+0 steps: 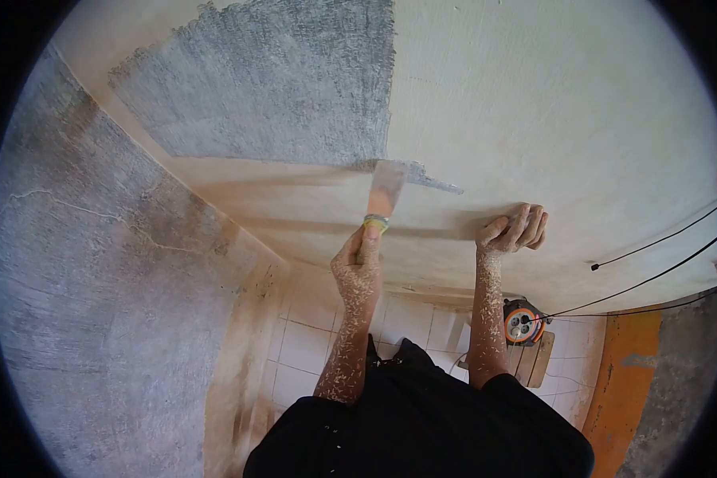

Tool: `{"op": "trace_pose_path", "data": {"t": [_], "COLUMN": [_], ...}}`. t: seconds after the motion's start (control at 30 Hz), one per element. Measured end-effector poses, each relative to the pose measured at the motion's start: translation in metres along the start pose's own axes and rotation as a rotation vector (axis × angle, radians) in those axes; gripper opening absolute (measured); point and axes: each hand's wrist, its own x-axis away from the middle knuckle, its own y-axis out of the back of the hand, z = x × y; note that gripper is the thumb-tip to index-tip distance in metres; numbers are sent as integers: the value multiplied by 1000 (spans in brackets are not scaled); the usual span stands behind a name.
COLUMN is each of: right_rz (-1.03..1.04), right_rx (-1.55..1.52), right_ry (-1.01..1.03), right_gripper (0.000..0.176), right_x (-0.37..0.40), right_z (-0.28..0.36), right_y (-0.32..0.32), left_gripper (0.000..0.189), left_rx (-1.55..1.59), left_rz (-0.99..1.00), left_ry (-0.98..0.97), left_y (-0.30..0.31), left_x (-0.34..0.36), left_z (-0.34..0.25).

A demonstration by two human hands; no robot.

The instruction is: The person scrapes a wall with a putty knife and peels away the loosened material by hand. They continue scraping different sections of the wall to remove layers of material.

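Observation:
My left hand [358,263] is closed around the handle of a paint scraper [385,187], thumb along the grip. Its wide flat blade points up and meets the wall at the lower edge of a bare grey patch [295,88]. A thin scraped streak [442,187] runs to the right of the blade. Against the cream painted wall [534,103], my right hand [516,229] rests with its fingers curled into a loose fist, and nothing shows in it. Pale paint flakes cover both hands and forearms.
A round cable reel [524,325] sits on a small wooden stool [532,360] below my right forearm. Black cables [637,283] hang at the right. To the left stands a grey, cracked wall [111,303]. White tiles [303,338] cover the floor, beside an orange surface [625,390].

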Motion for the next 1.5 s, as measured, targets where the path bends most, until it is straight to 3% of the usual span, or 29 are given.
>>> {"op": "trace_pose_path", "data": {"t": [0.37, 0.57, 0.67, 0.77, 0.87, 0.97, 1.17, 1.27, 1.37, 1.4, 1.5], "right_rz": [-19, 6, 2, -4, -21, -7, -28, 0, 9, -16, -8], "right_rx": [17, 19, 27, 16, 14, 38, 28, 34, 7, -4, 5], "right_ry": [-2, -14, -29, -28, -15, -26, -26, -45, -75, -54, -79], "right_gripper": [45, 45, 45, 45, 45, 45, 46, 45, 43, 43, 43], "right_x": [-5, -5, -2, -6, -10, -5, -13, -8, -5, 0, -1], "right_z": [2, 4, 5, 7, 6, 8, 10, 11, 7, 3, 5], "right_y": [-5, -1, 3, -1, -6, 1, -8, 0, 0, -3, -3], "left_gripper": [37, 38, 38, 37, 37, 38, 37, 37, 39, 39, 40], "left_rx": [-28, -182, -269, -145, -222, -148, -71, -86, -105, -134, -11], "left_rz": [20, -19, 7, 37, 44, 34, 59, 33, 73, 14, 36], "left_ry": [-15, -80, -71, -40, -165, -106, -56, -147, -161, -233, -12], "left_y": [11, 19, 9, 11, 21, 9, 7, -14, -10, -4, 9], "left_x": [-14, -12, -17, -16, -13, -16, -12, -19, -25, -24, -4], "left_z": [-6, -1, -27, -21, -4, -33, -18, -58, -66, -43, -19]}}
